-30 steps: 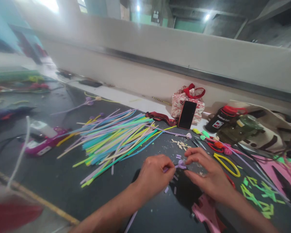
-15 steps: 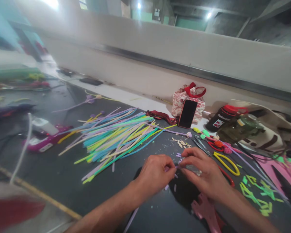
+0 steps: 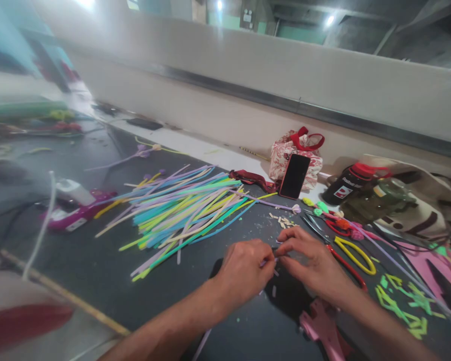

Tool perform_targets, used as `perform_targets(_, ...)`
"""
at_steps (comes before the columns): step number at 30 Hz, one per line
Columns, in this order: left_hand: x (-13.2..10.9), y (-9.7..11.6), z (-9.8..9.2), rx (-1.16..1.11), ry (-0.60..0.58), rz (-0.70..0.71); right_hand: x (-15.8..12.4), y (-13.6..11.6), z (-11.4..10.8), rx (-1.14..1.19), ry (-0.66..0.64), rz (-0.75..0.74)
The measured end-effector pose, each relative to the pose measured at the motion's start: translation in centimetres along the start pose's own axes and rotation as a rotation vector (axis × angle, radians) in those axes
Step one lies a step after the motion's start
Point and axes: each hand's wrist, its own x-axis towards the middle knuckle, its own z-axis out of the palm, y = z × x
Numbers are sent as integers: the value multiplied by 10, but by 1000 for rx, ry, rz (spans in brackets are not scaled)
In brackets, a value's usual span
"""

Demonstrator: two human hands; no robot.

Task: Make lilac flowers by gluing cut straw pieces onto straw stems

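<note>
My left hand (image 3: pixel 244 268) is closed in a pinch, with a short piece of purple pipe cleaner (image 3: pixel 263 262) showing between its fingers. Against those fingertips, the thumb and bent fingers of my right hand (image 3: pixel 310 258) come together; what they hold is hidden. Both hands are just above the dark table. Small cut purple pieces (image 3: pixel 274 291) lie beneath them. Left of my hands spreads a big loose pile of pipe cleaners (image 3: pixel 184 210) in purple, yellow, green, blue and cream. A pink plastic tool (image 3: pixel 323 331) rests below my right wrist.
Yellow-handled scissors (image 3: pixel 355 255), red-handled pliers (image 3: pixel 346 265) and green-yellow scraps (image 3: pixel 402 306) lie at right. Behind stand a phone (image 3: pixel 295 175), a patterned bag (image 3: pixel 280 158) and a black bottle (image 3: pixel 348 185). A magenta glue gun (image 3: pixel 75 213) is at left. Cream bits (image 3: pixel 283 220) lie ahead.
The view has shifted slightly, so things sit a little further right. My right fingers have drawn closer around my left fingertips, and less of the purple piece shows.
</note>
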Motion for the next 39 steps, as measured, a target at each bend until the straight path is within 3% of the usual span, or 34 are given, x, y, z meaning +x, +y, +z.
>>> perform_targets(15, 1, 0, -1, -67, -25, -26, 0, 1, 1, 3, -28, 20)
perform_targets(21, 4, 0, -4, -139, -42, -82, -2, 2, -3, 198, -51, 76)
perform_targets(26, 5, 1, -5, -230, -44, -148, -3, 4, -6, 373, 63, 113)
perform_targets(29, 7, -1, -7, -424, -91, -271, -5, 3, -11, 390, 260, 158)
perform_targets(33, 10, -5, -12, -884, -263, -495, -11, -1, -23, 341, 479, 291)
perform_targets(35, 12, -7, -14, -1099, -320, -564, -16, -4, -28, 336, 477, 353)
perform_targets(39, 12, -9, -16, -1331, -382, -618, -24, -4, -28, 310, 343, 403)
